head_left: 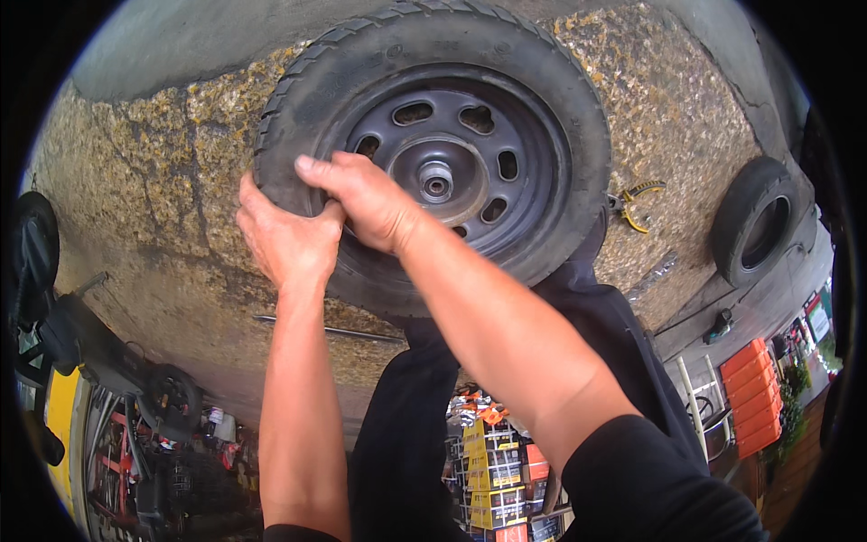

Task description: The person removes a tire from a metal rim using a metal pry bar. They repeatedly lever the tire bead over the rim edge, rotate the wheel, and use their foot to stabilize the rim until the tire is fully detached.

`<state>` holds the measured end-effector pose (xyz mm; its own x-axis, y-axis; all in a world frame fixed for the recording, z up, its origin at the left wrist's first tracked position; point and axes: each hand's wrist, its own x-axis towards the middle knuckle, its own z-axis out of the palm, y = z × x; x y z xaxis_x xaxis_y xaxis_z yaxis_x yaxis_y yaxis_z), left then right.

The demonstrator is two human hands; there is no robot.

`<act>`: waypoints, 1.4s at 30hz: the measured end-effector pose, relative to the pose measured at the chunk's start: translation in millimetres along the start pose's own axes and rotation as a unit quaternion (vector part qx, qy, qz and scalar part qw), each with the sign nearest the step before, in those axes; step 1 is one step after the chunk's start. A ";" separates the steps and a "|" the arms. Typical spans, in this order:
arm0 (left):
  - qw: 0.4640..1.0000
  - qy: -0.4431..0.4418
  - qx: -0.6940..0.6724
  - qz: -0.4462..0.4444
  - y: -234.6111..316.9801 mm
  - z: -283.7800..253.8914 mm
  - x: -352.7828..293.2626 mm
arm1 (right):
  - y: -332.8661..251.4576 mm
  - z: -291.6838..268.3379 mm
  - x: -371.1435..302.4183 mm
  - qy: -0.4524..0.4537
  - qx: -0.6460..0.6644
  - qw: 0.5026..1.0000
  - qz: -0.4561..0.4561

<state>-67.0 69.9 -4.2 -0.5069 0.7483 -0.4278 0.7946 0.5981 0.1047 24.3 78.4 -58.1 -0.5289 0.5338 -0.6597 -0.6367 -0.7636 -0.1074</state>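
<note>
A black tyre (307, 99) with deep tread is mounted on a dark metal wheel rim (533, 117), which has oval slots and a round hub with a centre hole. The wheel is in front of my legs. My left hand (293, 239) grips the tyre's left edge, its fingers wrapped over the tread side. Close beside it, my right hand (366, 199) is closed at the sidewall near the rim, thumb side up. Its fingertips are hidden, and the hands touch or nearly touch. Both forearms cross the lower part of the wheel.
Yellow-handled pliers (639, 204) lie on the worn, speckled ground right of the wheel. Under the wheel's lower left is a thin metal rod (339, 332). Another tyre (757, 222) rests farther right, near an orange ribbed object (751, 397). A scooter (108, 352) stands lower left; stacked boxes (497, 470) appear below.
</note>
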 end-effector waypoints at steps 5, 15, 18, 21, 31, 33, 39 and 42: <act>0.999 -0.033 -0.007 0.012 -4.4 -4.7 5.9 | 25.1 -9.9 -31.3 0.151 -0.103 0.983 0.003; 1.000 -0.018 -0.005 0.008 -5.3 1.6 2.3 | 1.1 -20.2 -75.5 0.039 -0.570 0.813 0.114; 0.999 -0.031 0.001 -0.014 -3.1 -2.0 -0.8 | -10.5 -23.3 -54.8 -0.049 -0.596 0.770 0.222; 0.999 -0.031 0.017 -0.033 0.0 -3.4 -2.0 | -16.2 -21.9 -42.8 -0.125 -0.593 0.741 0.289; 0.940 -0.002 0.040 0.338 -16.9 -18.7 -25.9 | 0.6 -25.4 -38.9 -0.057 -0.526 0.794 0.300; 0.858 -0.071 0.089 0.501 -21.5 -24.8 -31.1 | 5.0 -33.0 -44.8 -0.069 -0.513 0.808 0.281; 0.728 -0.331 0.294 0.524 -16.2 -26.3 -27.9 | 16.0 -46.4 -66.5 -0.027 -0.582 0.801 0.141; 0.701 -0.352 0.324 0.529 -9.6 -24.9 -27.5 | 26.1 -39.8 -77.9 0.042 -0.622 0.775 0.105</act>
<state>-69.0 50.8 28.8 0.5896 0.2112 -0.7796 0.7027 -0.6101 0.3661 71.2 2.4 -39.1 -0.4758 0.3647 -0.8004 0.5199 -0.6174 -0.5904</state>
